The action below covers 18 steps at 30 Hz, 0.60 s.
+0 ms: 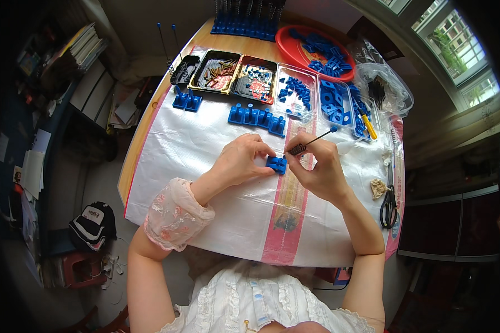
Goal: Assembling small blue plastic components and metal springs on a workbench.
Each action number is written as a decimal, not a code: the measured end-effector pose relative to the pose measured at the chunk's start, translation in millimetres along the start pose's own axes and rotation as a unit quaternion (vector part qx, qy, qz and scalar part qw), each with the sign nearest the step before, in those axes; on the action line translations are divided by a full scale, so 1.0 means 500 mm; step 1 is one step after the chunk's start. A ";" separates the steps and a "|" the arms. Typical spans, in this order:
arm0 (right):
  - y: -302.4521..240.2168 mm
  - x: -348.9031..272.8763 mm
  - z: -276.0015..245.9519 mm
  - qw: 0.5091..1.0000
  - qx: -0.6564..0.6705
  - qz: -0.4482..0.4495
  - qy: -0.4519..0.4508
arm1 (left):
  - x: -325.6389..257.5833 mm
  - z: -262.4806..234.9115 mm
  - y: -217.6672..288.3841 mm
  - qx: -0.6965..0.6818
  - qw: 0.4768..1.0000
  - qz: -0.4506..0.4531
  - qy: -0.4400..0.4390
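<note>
Over the middle of the white sheet, my left hand pinches a small blue plastic block between thumb and fingertips. My right hand is closed on a thin dark rod with a black coil spring near its lower end and a blue ball at its upper end. The rod leans to the upper right, its lower end close to the block's right side; whether they touch I cannot tell. Beyond my hands stands a row of similar blue blocks with upright pegs. A blue pair sits farther left.
Black trays hold brass-coloured pins and small metal pieces. Clear boxes hold blue parts, beside a yellow-handled tool. A red basin with blue pieces stands behind. Black-handled scissors lie at the right edge.
</note>
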State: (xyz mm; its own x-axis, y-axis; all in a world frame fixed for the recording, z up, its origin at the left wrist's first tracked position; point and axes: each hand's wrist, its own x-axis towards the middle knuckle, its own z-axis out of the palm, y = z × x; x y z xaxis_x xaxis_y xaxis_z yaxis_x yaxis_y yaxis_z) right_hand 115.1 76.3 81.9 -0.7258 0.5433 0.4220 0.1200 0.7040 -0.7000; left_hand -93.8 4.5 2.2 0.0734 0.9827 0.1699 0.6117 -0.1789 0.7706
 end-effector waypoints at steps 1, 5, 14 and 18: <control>0.000 -0.001 0.001 1.000 -0.004 -0.002 0.000 | 0.000 -0.001 0.001 -0.001 1.000 0.001 0.001; 0.002 -0.005 0.003 1.000 -0.025 -0.008 -0.003 | 0.001 -0.001 0.000 0.001 1.000 -0.003 -0.005; -0.001 0.002 -0.010 0.999 -0.007 -0.002 -0.038 | 0.000 -0.001 0.001 -0.009 1.000 -0.007 -0.001; 0.003 0.008 -0.014 0.998 0.008 -0.025 -0.058 | 0.000 -0.003 0.003 -0.015 1.000 -0.008 0.002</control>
State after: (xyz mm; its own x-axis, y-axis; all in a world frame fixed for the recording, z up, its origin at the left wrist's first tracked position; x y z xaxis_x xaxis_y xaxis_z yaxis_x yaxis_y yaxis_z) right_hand 117.2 82.6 86.9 -0.8039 0.4512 0.3875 0.0722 0.7207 -0.6894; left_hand -93.9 4.4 4.4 0.0615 0.9852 0.1598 0.5892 -0.1651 0.7910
